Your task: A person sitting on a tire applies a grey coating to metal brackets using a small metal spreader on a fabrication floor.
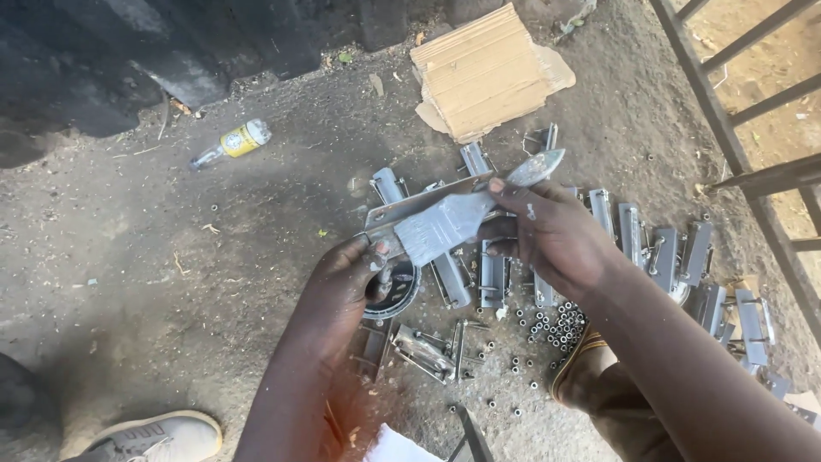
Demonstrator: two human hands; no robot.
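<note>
Head view: right hand [556, 235] strokes paintbrush [462, 214] over left-held bracket [402, 212].

We are in a rough outdoor metal workshop: bare dirt ground [171, 257], painted metal brackets [667, 257] laid in rows, loose nuts [556, 325], and a welded steel frame [753, 137].

- Open dirt floor [171, 257] lies to the left of the left hand [346, 287]; only a plastic bottle [233, 142] lies there, well apart.
- Beneath and right of the right hand [556, 235], grey metal brackets [663, 257] crowd the ground closely.
- Loose nuts [552, 329] are scattered below the hands.
- Folded cardboard [483, 68] blocks the far side.
- A metal railing [753, 145] closes off the right edge.
- A shoe [158, 438] sits at the lower left.
</note>
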